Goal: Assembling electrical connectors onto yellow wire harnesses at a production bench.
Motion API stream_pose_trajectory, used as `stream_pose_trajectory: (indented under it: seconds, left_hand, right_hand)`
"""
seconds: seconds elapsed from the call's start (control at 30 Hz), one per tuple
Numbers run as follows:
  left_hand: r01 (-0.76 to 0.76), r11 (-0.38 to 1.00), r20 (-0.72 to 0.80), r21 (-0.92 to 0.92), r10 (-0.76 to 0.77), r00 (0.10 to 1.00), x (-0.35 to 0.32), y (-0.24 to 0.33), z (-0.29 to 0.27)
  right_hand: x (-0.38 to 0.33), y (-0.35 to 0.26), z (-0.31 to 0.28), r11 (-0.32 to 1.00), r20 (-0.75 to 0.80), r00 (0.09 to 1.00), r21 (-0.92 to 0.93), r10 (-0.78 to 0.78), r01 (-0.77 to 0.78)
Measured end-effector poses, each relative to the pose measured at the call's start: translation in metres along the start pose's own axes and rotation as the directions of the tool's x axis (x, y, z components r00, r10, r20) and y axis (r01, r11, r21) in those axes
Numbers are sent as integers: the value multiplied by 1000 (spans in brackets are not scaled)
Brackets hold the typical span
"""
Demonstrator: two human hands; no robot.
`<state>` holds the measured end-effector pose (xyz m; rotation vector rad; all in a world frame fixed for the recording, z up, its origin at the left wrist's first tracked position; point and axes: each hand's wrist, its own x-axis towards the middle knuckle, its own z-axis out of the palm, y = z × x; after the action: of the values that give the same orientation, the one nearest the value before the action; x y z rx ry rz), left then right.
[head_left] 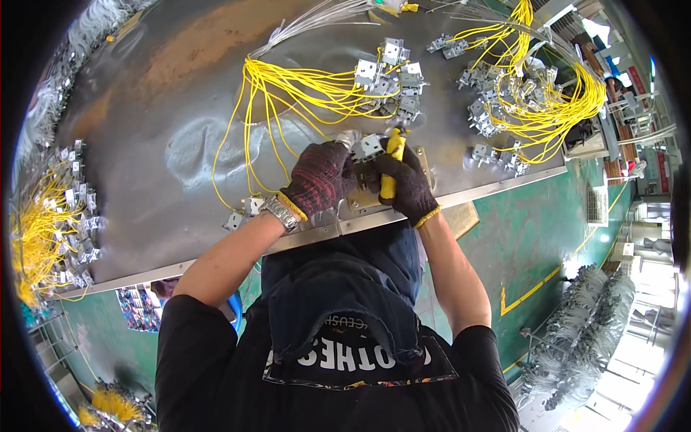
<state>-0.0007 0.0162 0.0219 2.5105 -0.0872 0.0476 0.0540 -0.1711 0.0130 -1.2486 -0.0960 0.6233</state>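
A small grey metal bracket [369, 146], boxy with folded tabs, sat at the near edge of the steel counter [165, 108], just above the counter's front lip and between the two gloved hands. The left hand [320, 176], in a dark speckled glove with a yellow cuff and a metal watch at the wrist, had its fingers [344, 167] curled together against the bracket's left side, pressing or pinching it; how firmly they gripped could not be told. The right hand [407, 183], in a similar dark glove, was clamped around a yellow-handled tool [392, 162], fingers wrapped tight over the handle. The tool's long axis ran nearly straight away from the person, its upper end pointing toward the far side of the counter and meeting the bracket's right edge; its tip was hidden. The bracket lay roughly level, its wider side across the view; which way its face pointed could not be told. Just beyond it lay a cluster of like brackets [392, 75] trailing yellow wires [288, 90] that fanned left and looped down toward the counter's near edge. A second tangle of brackets and wires [533, 108] lay at the far right, and a third heap [50, 223] at the left end. Below the counter was a green floor [533, 237].
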Motion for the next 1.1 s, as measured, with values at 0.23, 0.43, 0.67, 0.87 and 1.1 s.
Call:
stream_pose_trajectory:
  seconds: [0.23, 0.43, 0.67, 0.87, 1.1]
  left_hand:
    - [-156, 971, 176, 181, 124, 977, -14, 16, 4]
    - [-206, 934, 228, 292, 142, 963, -8, 26, 1]
    - [-222, 943, -4, 249, 230, 973, -19, 11, 23]
    - [-199, 947, -16, 251, 209, 978, -19, 13, 22]
    - [-180, 958, -4, 221, 185, 983, -19, 5, 28]
  right_hand:
    - [-37, 3, -14, 927, -134, 986, -374, -97, 40]
    - [-40, 10, -21, 621, -5, 951, -758, -310, 198]
    - [-45, -4, -5, 492, 20, 924, -842, -381, 221]
    - [-44, -5, -2, 537, 24, 930, -811, -366, 232]
    - [-43, -6, 2, 521, 30, 938, -825, -346, 218]
